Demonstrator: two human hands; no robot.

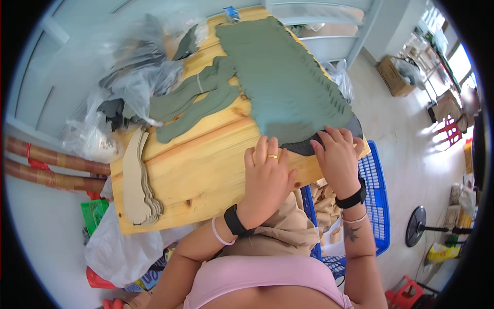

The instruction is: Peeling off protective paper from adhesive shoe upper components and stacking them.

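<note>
Overlapping grey-green flat cut pieces lie fanned in a long row across the wooden table. A darker grey piece shows at the row's near end. My right hand rests on that near edge, fingers spread and thumb apart. To its left, my left hand has its fingers stretched forward, fingertips by the near left corner of the row; a ring is on one finger. Neither hand visibly grips a piece, though the undersides of the fingers are hidden.
Wavy green strips and a stack of beige cut pieces lie on the table's left. Plastic bags hold dark pieces at the back left. A blue basket with beige rolled pieces stands below right. A fan is on the floor.
</note>
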